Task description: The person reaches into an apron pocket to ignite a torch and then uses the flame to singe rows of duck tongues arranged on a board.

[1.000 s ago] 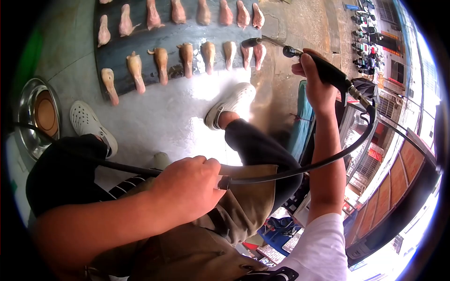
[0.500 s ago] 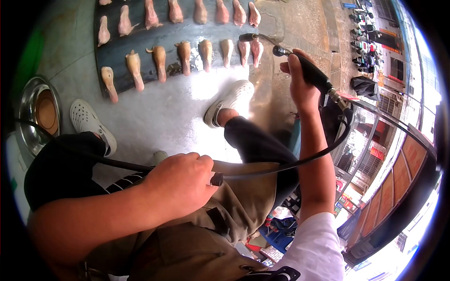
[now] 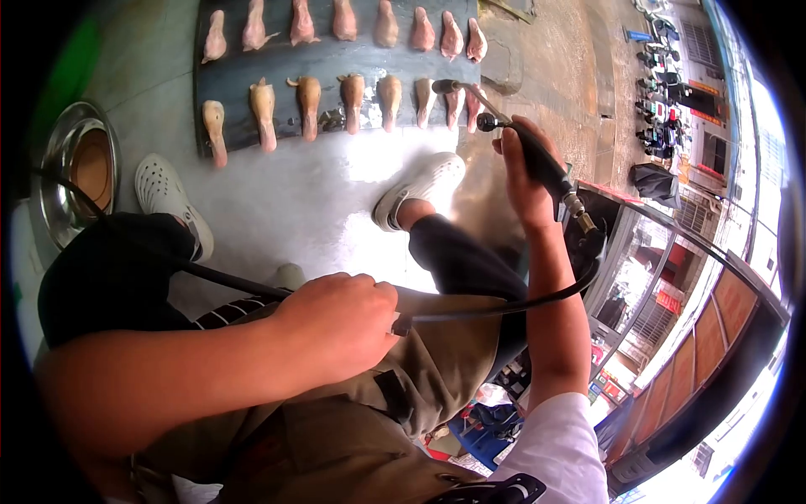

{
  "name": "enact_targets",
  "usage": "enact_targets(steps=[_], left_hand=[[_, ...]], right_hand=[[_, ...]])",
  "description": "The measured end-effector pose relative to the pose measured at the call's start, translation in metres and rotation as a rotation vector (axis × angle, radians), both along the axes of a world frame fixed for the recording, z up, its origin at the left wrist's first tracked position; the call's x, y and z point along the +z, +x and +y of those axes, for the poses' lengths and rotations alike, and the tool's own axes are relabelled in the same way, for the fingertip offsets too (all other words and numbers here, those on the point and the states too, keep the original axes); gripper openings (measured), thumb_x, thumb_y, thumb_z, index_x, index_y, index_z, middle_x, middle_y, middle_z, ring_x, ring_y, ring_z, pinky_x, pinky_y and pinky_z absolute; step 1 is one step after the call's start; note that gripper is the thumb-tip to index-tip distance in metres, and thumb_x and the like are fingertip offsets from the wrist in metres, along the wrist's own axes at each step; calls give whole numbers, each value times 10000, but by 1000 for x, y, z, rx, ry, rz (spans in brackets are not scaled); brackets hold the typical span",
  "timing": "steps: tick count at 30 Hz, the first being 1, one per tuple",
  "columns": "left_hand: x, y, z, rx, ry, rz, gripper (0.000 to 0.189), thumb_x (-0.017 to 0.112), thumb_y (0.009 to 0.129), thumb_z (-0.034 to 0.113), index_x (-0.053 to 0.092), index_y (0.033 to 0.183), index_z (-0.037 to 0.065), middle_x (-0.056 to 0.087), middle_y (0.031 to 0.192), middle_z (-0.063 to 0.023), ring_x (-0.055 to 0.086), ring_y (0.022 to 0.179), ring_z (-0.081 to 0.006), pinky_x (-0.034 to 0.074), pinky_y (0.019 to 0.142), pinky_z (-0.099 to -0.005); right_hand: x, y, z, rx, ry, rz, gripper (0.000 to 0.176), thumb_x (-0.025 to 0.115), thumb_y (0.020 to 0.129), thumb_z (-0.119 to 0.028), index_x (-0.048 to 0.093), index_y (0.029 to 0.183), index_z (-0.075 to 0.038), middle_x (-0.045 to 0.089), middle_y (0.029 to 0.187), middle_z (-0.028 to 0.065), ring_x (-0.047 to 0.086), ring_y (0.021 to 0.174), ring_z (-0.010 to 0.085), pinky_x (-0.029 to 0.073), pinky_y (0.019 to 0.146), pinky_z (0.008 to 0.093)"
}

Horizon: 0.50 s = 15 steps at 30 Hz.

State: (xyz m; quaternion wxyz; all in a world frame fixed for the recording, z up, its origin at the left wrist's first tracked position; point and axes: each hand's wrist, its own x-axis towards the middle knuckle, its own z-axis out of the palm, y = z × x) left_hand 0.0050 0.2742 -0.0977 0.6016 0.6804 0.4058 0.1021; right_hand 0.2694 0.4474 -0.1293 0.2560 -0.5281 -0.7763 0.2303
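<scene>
My right hand (image 3: 531,181) is wrapped round the black handle of a gas torch (image 3: 541,160). The torch's dark nozzle (image 3: 445,86) points left, above the right end of the nearer row of chicken drumsticks (image 3: 353,102); no flame can be made out. In that row the left and middle drumsticks look yellow-brown, while those at the right end are pinker. A farther row of pale pink drumsticks (image 3: 386,23) lies on the same dark board (image 3: 323,60). My left hand (image 3: 340,323), closed in front of my apron, grips the black hose (image 3: 478,313) that runs to the torch.
A steel basin (image 3: 55,151) with a brown round thing inside stands at the left. My white clogs (image 3: 428,181) are on the pale floor below the board. At the right are a wood-panelled frame (image 3: 697,357) and parked scooters (image 3: 663,92) along the street.
The view has shifted, so the board appears farther right. Relative to the drumsticks, the torch nozzle has moved left and nearer to me. Both hands keep their grips.
</scene>
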Motion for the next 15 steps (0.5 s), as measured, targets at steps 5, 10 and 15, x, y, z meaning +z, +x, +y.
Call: enact_targets(steps=[5,10,15], left_hand=[[2,-3,-2,-19,90,-9,287,656,872,266,663,848,-20,680,844,-197,686,840,-340,554,769,-417],[6,-6,-3,-33,97,-9,269,645,877,247,665,840,-19,681,807,-187,690,809,-342,561,744,-418],[6,-7,-7,-71,82,-19,271,644,883,247,675,843,-19,690,807,-194,700,801,-342,568,739,-420]], right_hand=[[5,-10,-6,5,14,-51,210,691,901,-83,673,1082,21,694,870,148,703,763,217,544,693,310],[3,-10,-7,49,30,-105,256,657,942,-90,640,1153,53,718,915,129,732,828,176,572,745,268],[2,-19,-14,57,113,-85,225,709,877,-80,669,1073,22,672,840,164,691,738,277,535,668,328]])
